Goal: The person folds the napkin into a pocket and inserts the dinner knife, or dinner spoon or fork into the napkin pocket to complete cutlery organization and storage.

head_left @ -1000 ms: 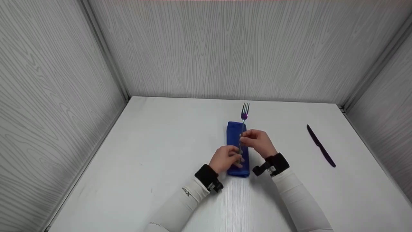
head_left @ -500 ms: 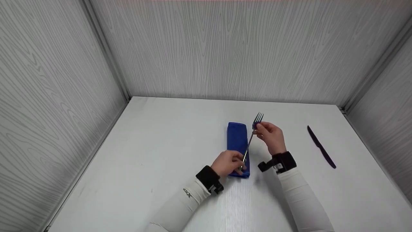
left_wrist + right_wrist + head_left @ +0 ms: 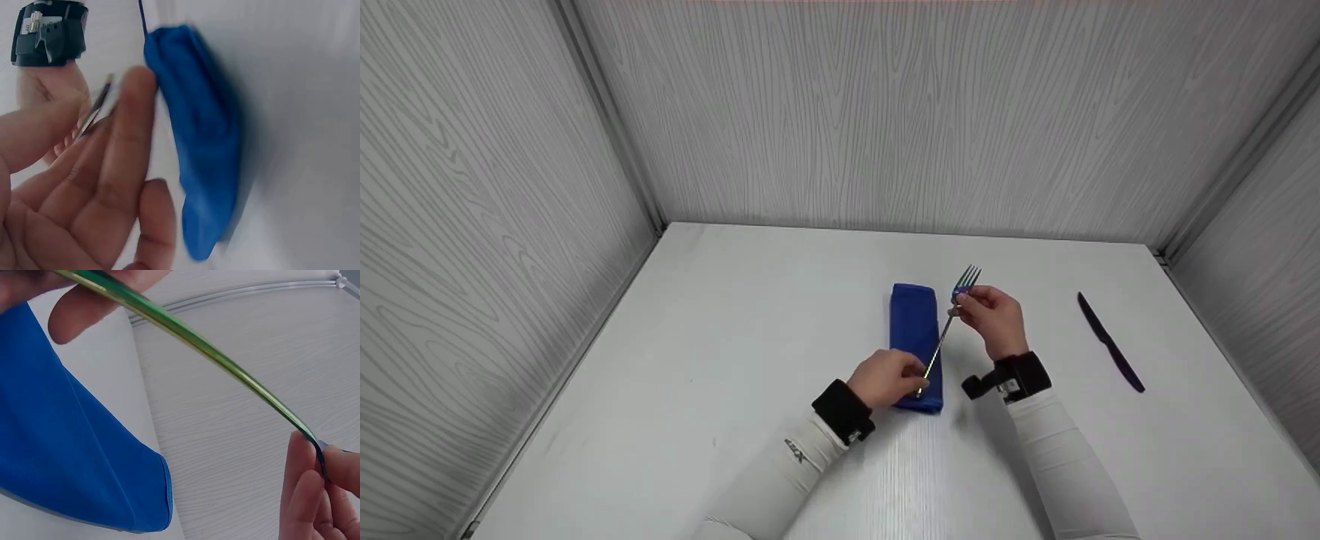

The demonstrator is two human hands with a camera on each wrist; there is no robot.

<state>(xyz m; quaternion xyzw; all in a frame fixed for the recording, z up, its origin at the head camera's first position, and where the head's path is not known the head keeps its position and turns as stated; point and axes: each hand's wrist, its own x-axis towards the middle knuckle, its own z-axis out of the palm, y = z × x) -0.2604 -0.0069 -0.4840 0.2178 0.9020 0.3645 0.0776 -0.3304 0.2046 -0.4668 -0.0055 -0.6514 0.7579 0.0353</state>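
Note:
A shiny, rainbow-tinted fork (image 3: 941, 343) slants above a folded blue cloth (image 3: 913, 319), tines pointing away and to the right. My right hand (image 3: 996, 321) pinches the fork at its neck, just below the tines. At the other end, my left hand (image 3: 885, 379) holds the handle tip between thumb and fingers, over the near end of the cloth. The right wrist view shows the green-gold handle (image 3: 225, 363) running between both hands, with the cloth (image 3: 73, 439) beneath. In the left wrist view, the left fingers (image 3: 121, 157) hide most of the fork.
A dark purple knife (image 3: 1110, 341) lies on the white table (image 3: 750, 315), right of the hands. Grey wood-grain panels (image 3: 847, 112) enclose the table at the back and both sides. Each wrist wears a black strap (image 3: 844, 412) with a small camera.
The right hand has shifted from the middle of the handle up to the fork's neck. The fork has tilted to the right, and the left hand has slid slightly nearer to me.

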